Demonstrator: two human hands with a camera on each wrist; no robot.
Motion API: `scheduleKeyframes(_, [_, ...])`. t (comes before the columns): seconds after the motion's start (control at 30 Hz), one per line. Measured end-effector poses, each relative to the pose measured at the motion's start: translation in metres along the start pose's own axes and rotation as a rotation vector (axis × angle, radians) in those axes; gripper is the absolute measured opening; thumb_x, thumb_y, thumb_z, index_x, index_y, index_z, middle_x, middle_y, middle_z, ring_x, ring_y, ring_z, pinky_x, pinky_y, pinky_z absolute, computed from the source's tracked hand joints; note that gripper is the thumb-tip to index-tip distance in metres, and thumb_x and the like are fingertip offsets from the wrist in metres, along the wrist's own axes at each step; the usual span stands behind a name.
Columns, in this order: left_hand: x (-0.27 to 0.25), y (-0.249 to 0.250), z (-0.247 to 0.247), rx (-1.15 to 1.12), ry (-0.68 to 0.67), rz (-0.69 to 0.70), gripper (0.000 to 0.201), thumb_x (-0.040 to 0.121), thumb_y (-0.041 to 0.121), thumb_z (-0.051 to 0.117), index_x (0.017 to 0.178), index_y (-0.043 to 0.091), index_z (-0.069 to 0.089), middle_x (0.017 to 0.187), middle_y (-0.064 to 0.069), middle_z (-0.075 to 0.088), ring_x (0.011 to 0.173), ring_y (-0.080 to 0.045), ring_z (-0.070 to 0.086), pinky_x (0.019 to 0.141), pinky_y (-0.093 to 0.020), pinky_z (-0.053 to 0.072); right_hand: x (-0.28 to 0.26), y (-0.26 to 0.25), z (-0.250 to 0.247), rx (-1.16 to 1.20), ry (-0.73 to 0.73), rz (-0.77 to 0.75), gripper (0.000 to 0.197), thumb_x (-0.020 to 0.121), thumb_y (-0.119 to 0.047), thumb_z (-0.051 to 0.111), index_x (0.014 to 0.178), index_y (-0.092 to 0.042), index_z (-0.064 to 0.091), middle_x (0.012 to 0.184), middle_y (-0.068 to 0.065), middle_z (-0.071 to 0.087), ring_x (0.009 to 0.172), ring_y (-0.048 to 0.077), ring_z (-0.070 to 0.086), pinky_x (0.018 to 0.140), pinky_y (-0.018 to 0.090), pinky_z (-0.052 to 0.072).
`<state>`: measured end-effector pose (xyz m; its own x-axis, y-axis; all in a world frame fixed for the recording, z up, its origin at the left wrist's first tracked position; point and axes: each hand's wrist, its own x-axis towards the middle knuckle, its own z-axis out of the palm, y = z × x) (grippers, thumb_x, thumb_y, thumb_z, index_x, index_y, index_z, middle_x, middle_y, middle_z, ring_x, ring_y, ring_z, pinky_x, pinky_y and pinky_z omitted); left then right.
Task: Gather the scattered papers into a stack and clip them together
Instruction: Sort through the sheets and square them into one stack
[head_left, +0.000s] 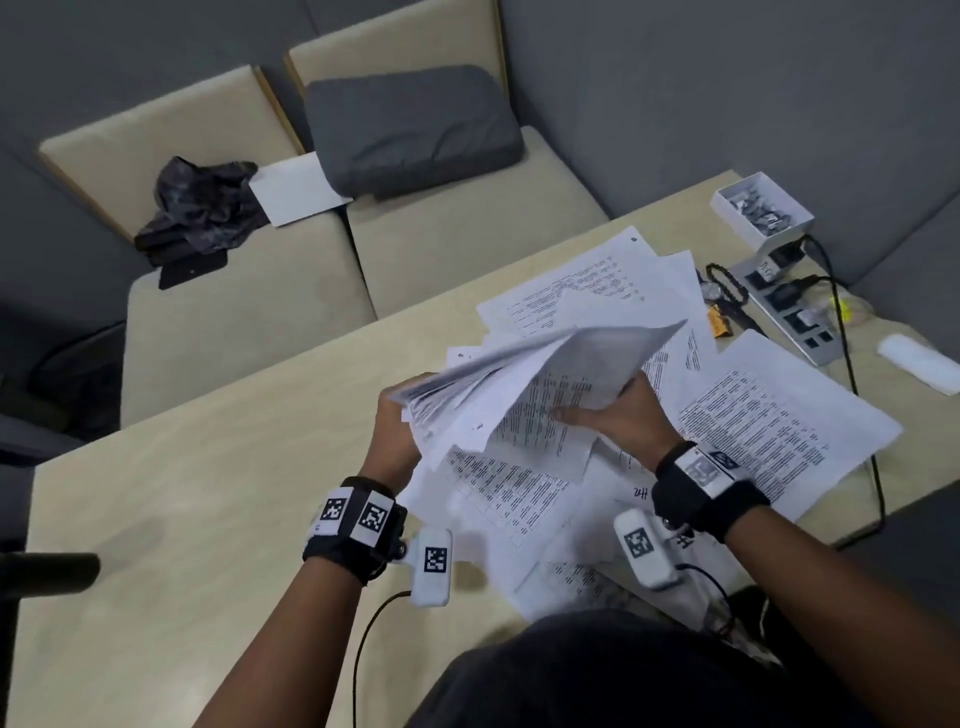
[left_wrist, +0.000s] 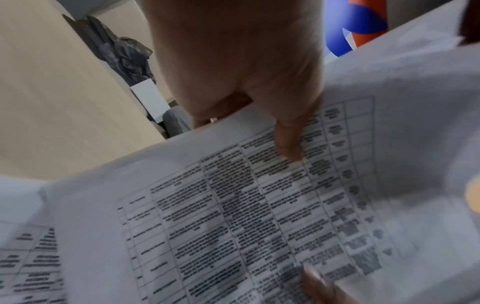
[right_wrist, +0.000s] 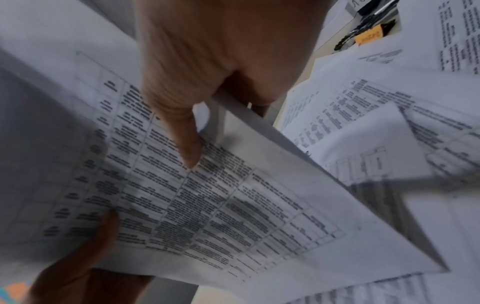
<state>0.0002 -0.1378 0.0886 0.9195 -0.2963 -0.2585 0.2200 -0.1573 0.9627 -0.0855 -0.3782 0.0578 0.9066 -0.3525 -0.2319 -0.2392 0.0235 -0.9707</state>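
Head view: both hands are holding a thick bundle of papers (head_left: 524, 379) above the table (head_left: 208, 467), sheets white with printed tables, fanning unevenly. The left hand (head_left: 395, 431) is gripping the bundle's near-left corner, fingers curled round it. The right hand (head_left: 618, 410) is holding the right side, thumb lying on the printed face, fingers hidden under. The bundle's long axis is running from near-left up toward far-right, far end tilting upward. Loose sheets (head_left: 779, 410) are lying spread under and right of it, overlapping. Table's left half is giving open room; a power strip (head_left: 789, 312) and a white box of clips (head_left: 763, 208) are sitting near the far-right edge.

Left wrist view: the left hand (left_wrist: 241, 67) is pinching the sheet edge, thumb (left_wrist: 288, 142) pressing on the table print; print blurred.

Right wrist view: the right hand (right_wrist: 207, 61) is pinching the bundle's edge, thumb (right_wrist: 189, 148) on top, other fingers underneath.
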Motion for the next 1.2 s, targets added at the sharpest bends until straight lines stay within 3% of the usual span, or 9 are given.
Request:
scheduleKeyframes(0.07, [0.0,0.008,0.005,0.046,0.084,0.016,0.032,0.089,-0.006,0.053,0.111,0.013,0.067,0.072,0.01,0.068,0.076,0.002,0.058,0.093,-0.044,0.052,0.001,-0.005,0.004,-0.006,0.042,-0.012,0.038,0.064,-0.005,0.088,0.097,-0.003,0.07,0.097,0.005,0.076,0.09,0.016,0.073,0.087,0.046,0.057])
scheduleKeyframes(0.13, [0.006,0.016,0.008,-0.038,0.134,0.143,0.018,0.087,-0.009,0.063,0.101,-0.019,0.061,0.065,-0.005,0.066,0.07,0.001,0.055,0.061,-0.04,0.043,0.004,-0.017,0.009,-0.041,0.093,-0.056,0.031,0.066,-0.011,0.088,0.093,-0.007,0.072,0.092,0.002,0.076,0.084,0.011,0.073,0.081,0.037,0.06])
scheduleKeyframes(0.33, [0.001,0.055,0.02,-0.137,0.173,0.299,0.018,0.082,-0.004,0.07,0.083,0.014,0.069,0.072,0.014,0.072,0.067,-0.002,0.064,0.067,-0.025,0.053,0.008,-0.05,0.019,0.026,0.267,-0.245,0.05,0.067,-0.008,0.087,0.111,0.0,0.063,0.104,0.007,0.072,0.095,0.013,0.071,0.078,0.014,0.054])
scheduleKeyframes(0.43, [-0.003,0.048,0.021,-0.137,0.164,0.25,0.026,0.078,-0.004,0.073,0.087,0.02,0.07,0.079,0.014,0.074,0.073,-0.003,0.066,0.073,-0.03,0.057,0.004,-0.047,0.02,0.055,0.271,-0.238,0.063,0.062,-0.01,0.09,0.117,-0.005,0.058,0.11,0.006,0.07,0.103,0.013,0.068,0.089,0.022,0.054])
scheduleKeyframes(0.57, [-0.007,0.029,0.017,-0.127,0.129,0.155,0.044,0.073,-0.008,0.076,0.109,0.015,0.064,0.093,0.013,0.075,0.088,-0.003,0.071,0.076,-0.025,0.059,0.0,-0.034,0.013,0.037,0.179,-0.195,0.061,0.064,-0.009,0.089,0.108,-0.031,0.054,0.107,-0.004,0.067,0.1,0.007,0.065,0.091,0.033,0.056])
scheduleKeyframes(0.8, [0.001,0.026,0.012,-0.141,0.092,0.146,0.041,0.075,-0.009,0.073,0.104,0.018,0.065,0.094,0.011,0.076,0.089,-0.005,0.07,0.074,-0.02,0.055,0.012,-0.024,0.011,0.045,0.051,-0.016,0.054,0.063,-0.022,0.091,0.11,-0.013,0.066,0.107,0.005,0.073,0.099,0.017,0.071,0.091,0.042,0.057])
scheduleKeyframes(1.0, [0.005,0.015,0.012,-0.12,0.137,0.116,0.051,0.077,0.0,0.076,0.124,0.001,0.057,0.112,-0.007,0.07,0.096,-0.011,0.069,0.078,-0.026,0.053,0.015,-0.016,0.024,0.001,0.029,0.061,0.039,0.067,-0.019,0.088,0.099,-0.014,0.065,0.099,0.011,0.073,0.09,0.022,0.072,0.084,0.046,0.059])
scheduleKeyframes(1.13, [0.005,0.026,0.012,-0.097,0.122,0.212,0.038,0.082,-0.005,0.07,0.097,0.03,0.071,0.092,0.014,0.074,0.086,-0.003,0.068,0.074,-0.022,0.055,0.019,-0.018,0.027,0.012,0.106,0.053,0.064,0.06,-0.036,0.089,0.11,-0.005,0.064,0.1,0.011,0.073,0.089,0.024,0.072,0.079,0.044,0.06])
scheduleKeyframes(1.2, [0.007,0.019,0.012,-0.071,0.138,0.208,0.041,0.082,-0.001,0.071,0.093,0.038,0.072,0.091,0.017,0.074,0.087,-0.004,0.068,0.078,-0.028,0.056,0.017,-0.014,0.029,0.018,0.097,0.05,0.057,0.064,-0.033,0.088,0.108,-0.004,0.064,0.099,0.015,0.073,0.088,0.028,0.072,0.077,0.044,0.061])
